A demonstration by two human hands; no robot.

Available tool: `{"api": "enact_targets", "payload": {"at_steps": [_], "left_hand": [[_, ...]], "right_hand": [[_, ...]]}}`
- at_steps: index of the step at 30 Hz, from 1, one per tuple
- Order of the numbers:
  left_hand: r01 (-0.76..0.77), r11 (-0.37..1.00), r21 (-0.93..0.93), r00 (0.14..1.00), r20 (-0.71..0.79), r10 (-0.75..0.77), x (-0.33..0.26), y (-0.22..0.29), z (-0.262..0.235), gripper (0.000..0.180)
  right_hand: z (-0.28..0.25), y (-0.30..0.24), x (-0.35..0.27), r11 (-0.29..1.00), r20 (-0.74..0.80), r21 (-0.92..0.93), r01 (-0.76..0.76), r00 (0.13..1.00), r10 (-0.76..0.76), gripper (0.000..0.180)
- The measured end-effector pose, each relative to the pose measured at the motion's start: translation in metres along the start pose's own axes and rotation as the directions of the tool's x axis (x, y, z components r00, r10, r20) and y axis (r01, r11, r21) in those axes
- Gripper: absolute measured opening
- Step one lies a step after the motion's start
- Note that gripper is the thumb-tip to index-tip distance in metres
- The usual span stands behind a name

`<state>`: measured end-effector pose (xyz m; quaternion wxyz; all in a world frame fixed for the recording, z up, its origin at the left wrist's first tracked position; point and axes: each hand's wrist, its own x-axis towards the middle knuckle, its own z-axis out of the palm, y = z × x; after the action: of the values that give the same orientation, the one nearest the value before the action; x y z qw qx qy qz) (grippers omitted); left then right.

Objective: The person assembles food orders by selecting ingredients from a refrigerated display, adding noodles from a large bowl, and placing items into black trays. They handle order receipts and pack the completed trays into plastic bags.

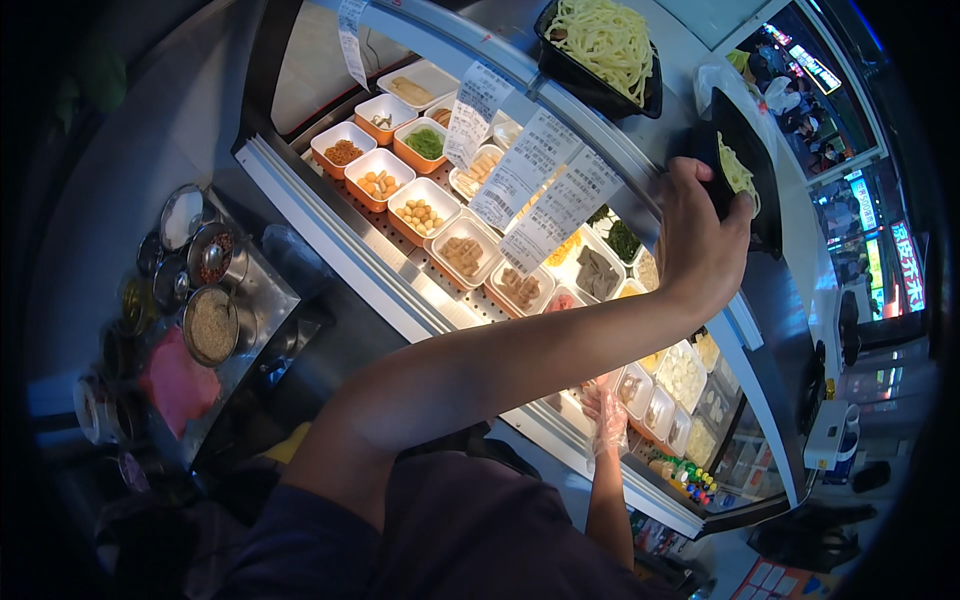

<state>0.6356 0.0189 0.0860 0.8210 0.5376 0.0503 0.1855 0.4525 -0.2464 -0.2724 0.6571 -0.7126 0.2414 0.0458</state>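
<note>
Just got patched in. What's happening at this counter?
The bare left hand reaches across the food case and grips the edge of a black bowl of pale noodles. The right hand, in a clear glove, is by the small trays; whether it holds anything is unclear. A second noodle bowl stands nearby, and printed slips hang over the case.

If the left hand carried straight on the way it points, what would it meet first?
Most likely the black container of pale noodles: the fingers of the left hand appear to grip its near side. Depth beyond it is unclear.
</note>
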Motion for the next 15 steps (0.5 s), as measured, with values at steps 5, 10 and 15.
{"api": "enact_targets", "payload": {"at_steps": [5,10,15], "left_hand": [[0.021,0.999,-0.044,1.0,0.007,-0.02,0.004,0.006,0.001,0.039],[0.164,0.97,-0.178,0.986,0.024,-0.163,0.016,0.009,0.004,0.03],[0.296,0.917,-0.266,0.955,0.102,-0.279,0.028,0.006,0.002,0.022]], "right_hand": [[0.002,0.002,0.003,1.0,0.032,0.021,0.018,0.999,-0.019,0.034],[0.008,0.001,0.003,0.999,0.052,0.037,0.014,0.999,-0.016,0.033],[0.017,-0.004,0.006,0.998,0.081,0.06,0.005,0.997,-0.01,0.032]]}}
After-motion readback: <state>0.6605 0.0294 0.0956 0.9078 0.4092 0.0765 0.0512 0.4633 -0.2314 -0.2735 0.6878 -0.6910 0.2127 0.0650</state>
